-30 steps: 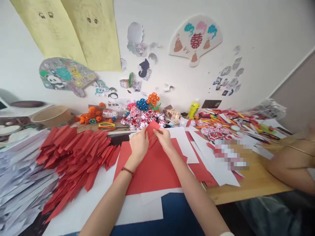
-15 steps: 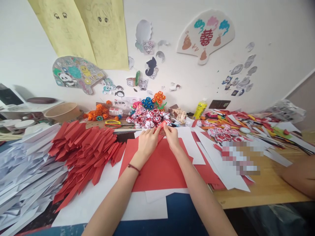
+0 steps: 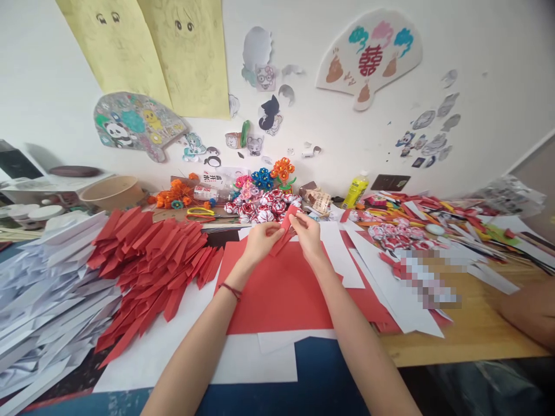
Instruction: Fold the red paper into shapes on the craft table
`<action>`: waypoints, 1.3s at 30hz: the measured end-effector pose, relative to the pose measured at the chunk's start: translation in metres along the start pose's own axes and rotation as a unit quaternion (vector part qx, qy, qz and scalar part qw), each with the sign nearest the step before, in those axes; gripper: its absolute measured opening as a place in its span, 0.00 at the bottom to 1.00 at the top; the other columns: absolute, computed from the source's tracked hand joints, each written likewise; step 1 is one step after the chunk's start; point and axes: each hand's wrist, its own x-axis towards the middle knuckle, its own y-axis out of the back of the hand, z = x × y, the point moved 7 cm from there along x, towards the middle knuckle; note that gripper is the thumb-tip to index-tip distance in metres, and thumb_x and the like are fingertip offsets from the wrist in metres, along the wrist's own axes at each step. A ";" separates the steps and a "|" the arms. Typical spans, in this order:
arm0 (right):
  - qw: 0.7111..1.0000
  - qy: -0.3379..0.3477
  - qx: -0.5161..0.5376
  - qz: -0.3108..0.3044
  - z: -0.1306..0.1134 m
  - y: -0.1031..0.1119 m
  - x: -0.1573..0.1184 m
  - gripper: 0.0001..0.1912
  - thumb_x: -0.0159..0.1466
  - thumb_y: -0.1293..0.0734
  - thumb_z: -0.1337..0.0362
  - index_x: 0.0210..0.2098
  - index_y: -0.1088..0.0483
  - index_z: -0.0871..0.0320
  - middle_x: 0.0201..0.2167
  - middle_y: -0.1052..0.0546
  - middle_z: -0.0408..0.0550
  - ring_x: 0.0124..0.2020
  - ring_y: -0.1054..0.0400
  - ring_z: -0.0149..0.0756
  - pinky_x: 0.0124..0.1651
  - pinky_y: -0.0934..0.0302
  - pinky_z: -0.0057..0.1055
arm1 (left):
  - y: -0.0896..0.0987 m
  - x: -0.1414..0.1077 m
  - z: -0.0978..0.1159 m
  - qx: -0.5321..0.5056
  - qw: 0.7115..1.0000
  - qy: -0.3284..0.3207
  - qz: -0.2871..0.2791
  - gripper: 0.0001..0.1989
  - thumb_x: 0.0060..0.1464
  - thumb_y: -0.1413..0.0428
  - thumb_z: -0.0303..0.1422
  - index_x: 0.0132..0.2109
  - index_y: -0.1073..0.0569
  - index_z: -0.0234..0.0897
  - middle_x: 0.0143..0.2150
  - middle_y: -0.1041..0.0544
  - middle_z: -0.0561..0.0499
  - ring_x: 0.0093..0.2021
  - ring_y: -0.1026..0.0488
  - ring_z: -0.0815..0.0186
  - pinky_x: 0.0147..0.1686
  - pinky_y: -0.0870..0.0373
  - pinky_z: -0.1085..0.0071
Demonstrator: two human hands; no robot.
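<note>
Between my two hands is a narrow folded red paper strip (image 3: 281, 244), tilted with its upper end to the right. My left hand (image 3: 262, 242) pinches it from the left, thumb on its face. On the other side, my right hand (image 3: 307, 232) grips its upper end with thumb and fingers. Both hands are above the far edge of a large red paper sheet (image 3: 277, 294) lying on white sheets. To the left lies a heap of folded red paper strips (image 3: 151, 254).
A pile of folded white strips (image 3: 47, 300) fills the far left. Red-and-white paper flowers (image 3: 264, 205) and a yellow bottle (image 3: 356, 189) stand along the wall. White paper (image 3: 390, 294) and coloured scraps cover the right side, near another person's arm (image 3: 526, 309).
My left hand has shifted left and down along the strip, and its thumb now shows. More of the red strip is visible between the hands. The view has shifted slightly.
</note>
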 end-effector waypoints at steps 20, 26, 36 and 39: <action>0.992 0.018 -0.015 -0.127 -0.013 -0.018 -0.013 0.20 0.56 0.31 0.46 0.30 0.24 0.58 0.28 0.23 0.47 0.28 0.29 0.38 0.33 0.34 0.32 | 0.020 -0.001 0.005 0.017 0.998 -0.022 0.060 0.15 0.54 0.43 0.43 0.40 0.22 0.36 0.38 0.19 0.46 0.36 0.24 0.63 0.35 0.31 0.71; 0.988 0.031 -0.023 -0.149 -0.019 -0.026 -0.019 0.18 0.57 0.31 0.49 0.32 0.23 0.58 0.31 0.22 0.48 0.32 0.29 0.38 0.36 0.35 0.31 | 0.030 -0.003 0.016 0.029 0.991 -0.063 0.114 0.11 0.55 0.43 0.38 0.38 0.22 0.35 0.37 0.19 0.48 0.34 0.25 0.65 0.36 0.32 0.71; 0.994 0.017 -0.022 -0.103 -0.013 -0.021 -0.015 0.18 0.53 0.27 0.49 0.33 0.23 0.58 0.30 0.21 0.49 0.32 0.27 0.41 0.36 0.33 0.33 | 0.030 -0.004 0.016 -0.008 0.991 -0.066 0.113 0.12 0.54 0.42 0.40 0.37 0.21 0.35 0.36 0.19 0.48 0.33 0.26 0.66 0.34 0.32 0.72; 0.995 0.020 -0.024 -0.100 -0.014 -0.020 -0.015 0.17 0.53 0.27 0.50 0.32 0.23 0.58 0.32 0.20 0.49 0.34 0.26 0.41 0.39 0.32 0.34 | 0.031 -0.003 0.014 -0.011 0.991 -0.060 0.115 0.14 0.52 0.41 0.42 0.37 0.21 0.36 0.35 0.19 0.48 0.32 0.26 0.65 0.34 0.32 0.72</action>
